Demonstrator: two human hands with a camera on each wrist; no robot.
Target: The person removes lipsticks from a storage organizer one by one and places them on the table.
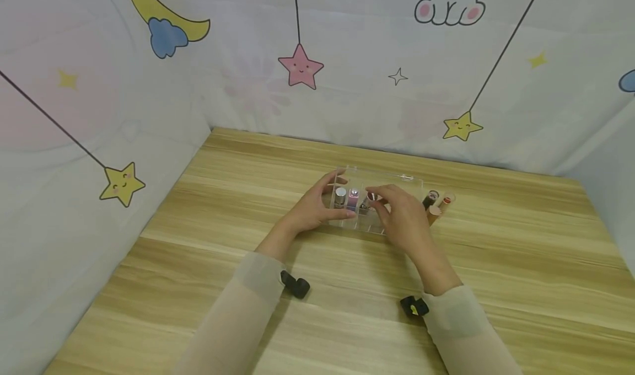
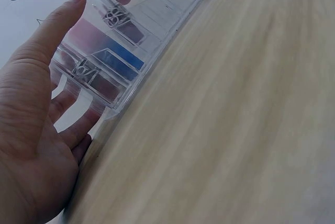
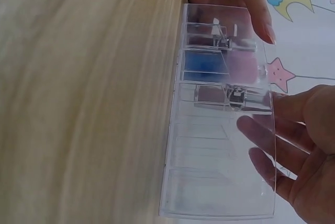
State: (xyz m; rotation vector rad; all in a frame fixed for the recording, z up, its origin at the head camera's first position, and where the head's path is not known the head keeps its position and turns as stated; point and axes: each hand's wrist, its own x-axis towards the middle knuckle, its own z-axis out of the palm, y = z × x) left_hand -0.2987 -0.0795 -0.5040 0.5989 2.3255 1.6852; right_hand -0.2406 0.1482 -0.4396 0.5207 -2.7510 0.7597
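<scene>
A clear acrylic organizer box with compartments stands upright on the wooden table. My left hand grips its left end, thumb along the front and fingers behind. A silver-capped lipstick tube stands in the leftmost filled slot. Beside it is a pink-and-blue tube, also seen in the left wrist view. With thumb and fingertips my right hand pinches the top of another lipstick tube, which sits in the slot just right of the pink-and-blue one. Several compartments further right hold nothing.
Right of the box stand a dark lipstick tube, a tube with a red top and an orange-brown tube, close together. Behind the table hangs a white cloth printed with stars.
</scene>
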